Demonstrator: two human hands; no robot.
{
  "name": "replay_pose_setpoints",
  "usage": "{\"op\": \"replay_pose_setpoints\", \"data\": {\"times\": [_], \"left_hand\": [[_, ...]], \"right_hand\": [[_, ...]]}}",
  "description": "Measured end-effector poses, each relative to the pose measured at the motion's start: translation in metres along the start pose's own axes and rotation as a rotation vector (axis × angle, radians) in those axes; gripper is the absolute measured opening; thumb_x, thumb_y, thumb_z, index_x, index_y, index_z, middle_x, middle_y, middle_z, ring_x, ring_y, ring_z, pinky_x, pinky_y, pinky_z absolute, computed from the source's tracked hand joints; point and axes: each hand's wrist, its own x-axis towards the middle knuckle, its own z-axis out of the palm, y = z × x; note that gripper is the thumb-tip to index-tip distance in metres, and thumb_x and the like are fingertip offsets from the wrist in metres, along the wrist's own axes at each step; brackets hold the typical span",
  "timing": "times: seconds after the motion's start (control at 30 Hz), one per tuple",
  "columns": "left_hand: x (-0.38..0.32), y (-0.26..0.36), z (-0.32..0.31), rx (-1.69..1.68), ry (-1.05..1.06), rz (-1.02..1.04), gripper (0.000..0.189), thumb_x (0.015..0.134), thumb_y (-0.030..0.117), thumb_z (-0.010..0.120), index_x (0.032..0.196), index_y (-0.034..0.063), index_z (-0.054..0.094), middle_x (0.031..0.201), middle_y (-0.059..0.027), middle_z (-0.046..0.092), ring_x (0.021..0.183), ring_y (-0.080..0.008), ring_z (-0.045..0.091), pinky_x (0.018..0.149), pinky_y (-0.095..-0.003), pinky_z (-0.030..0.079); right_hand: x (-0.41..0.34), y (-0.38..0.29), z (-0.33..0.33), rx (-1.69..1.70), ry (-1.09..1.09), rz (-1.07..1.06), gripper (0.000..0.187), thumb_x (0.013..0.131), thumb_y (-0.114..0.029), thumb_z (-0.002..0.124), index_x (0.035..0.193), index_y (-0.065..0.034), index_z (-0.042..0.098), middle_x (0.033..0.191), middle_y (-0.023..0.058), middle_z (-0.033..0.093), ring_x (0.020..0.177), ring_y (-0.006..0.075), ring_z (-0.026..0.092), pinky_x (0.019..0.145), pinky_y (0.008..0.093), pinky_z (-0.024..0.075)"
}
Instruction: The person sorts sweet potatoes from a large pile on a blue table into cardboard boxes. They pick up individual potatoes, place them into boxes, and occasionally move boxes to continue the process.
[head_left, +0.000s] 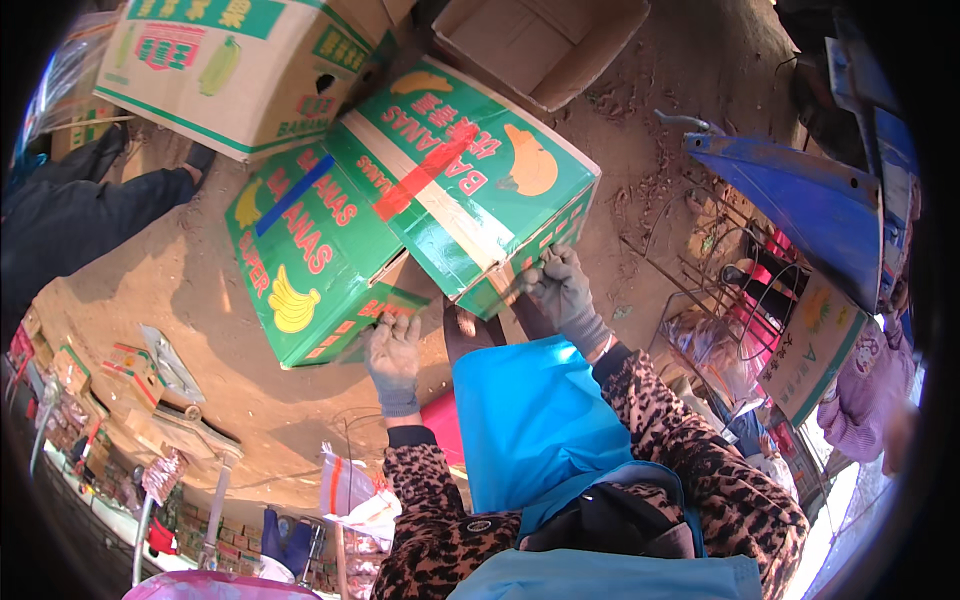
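Note:
Two green cardboard banana boxes lie before me. The left box (300, 255) has a strip of blue tape, and my gloved left hand (394, 360) is at its near right edge, fingers bent against it. The right box (480, 172), crossed by clear tape and red tape, overlaps the left one. At its near right side is my gloved right hand (561, 292), fingers curled at the side wall by the lower edge. Whether either hand bears weight cannot be told. Both gloves are grey knit. A blue apron (532, 420) hangs below my hands.
A white-and-green banana box (217, 67) stands at the upper left, beside a person's dark-clothed leg (97, 217). An open brown carton (525, 45) is beyond the boxes. A blue metal panel (802, 202) and thin metal rods (682, 292) are at the right.

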Motion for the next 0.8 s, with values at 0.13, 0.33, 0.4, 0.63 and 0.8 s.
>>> {"op": "replay_pose_setpoints", "data": {"times": [0.13,0.33,0.4,0.63,0.8], "left_hand": [[-0.038,0.035,0.055,0.093,-0.109,-0.044,0.016,0.103,0.009,0.063,0.118,0.0128,0.065,0.113,-0.0081,0.075,0.109,-0.0331,0.076,0.104,-0.0592,0.060],[-0.051,0.073,0.067,0.054,0.023,-0.096,0.014,0.108,0.024,0.063,0.108,0.0122,0.069,0.101,-0.0040,0.078,0.109,-0.0323,0.075,0.110,-0.0590,0.056],[-0.064,0.093,0.084,0.095,0.223,-0.024,0.021,0.110,0.035,0.062,0.102,0.0170,0.070,0.097,0.0023,0.076,0.104,-0.0271,0.072,0.115,-0.0548,0.051],[-0.132,0.191,0.051,0.084,0.410,0.202,0.029,0.110,0.042,0.058,0.090,0.0221,0.067,0.079,0.0081,0.069,0.071,-0.0156,0.060,0.069,-0.0365,0.055],[-0.163,0.287,0.002,0.108,0.397,0.458,0.024,0.105,0.044,0.067,0.090,0.0245,0.068,0.076,0.0103,0.067,0.071,-0.0134,0.064,0.064,-0.0363,0.055]], "right_hand": [[-0.024,-0.032,0.044,-0.551,-0.102,-0.035,0.041,0.100,-0.005,0.059,0.139,-0.0073,0.047,0.104,0.0098,0.065,0.081,0.0204,0.073,0.073,0.0349,0.0624],[-0.033,-0.069,0.083,-0.526,-0.217,0.012,0.024,0.102,-0.011,0.067,0.125,-0.0083,0.064,0.095,0.0033,0.067,0.063,0.0131,0.061,0.056,0.0305,0.0527],[-0.045,-0.081,0.080,-0.470,-0.205,-0.049,0.022,0.101,-0.012,0.069,0.121,-0.0079,0.063,0.094,0.0032,0.067,0.064,0.0134,0.061,0.057,0.0296,0.0526],[-0.035,-0.121,0.076,-0.243,-0.195,-0.006,0.014,0.099,-0.014,0.068,0.112,-0.0132,0.064,0.099,0.0053,0.073,0.067,0.0157,0.065,0.062,0.0349,0.0569],[-0.019,-0.128,0.100,-0.389,-0.227,-0.086,0.012,0.099,-0.021,0.074,0.104,-0.0116,0.068,0.080,0.0023,0.070,0.057,0.0127,0.062,0.053,0.0329,0.0553]]}}
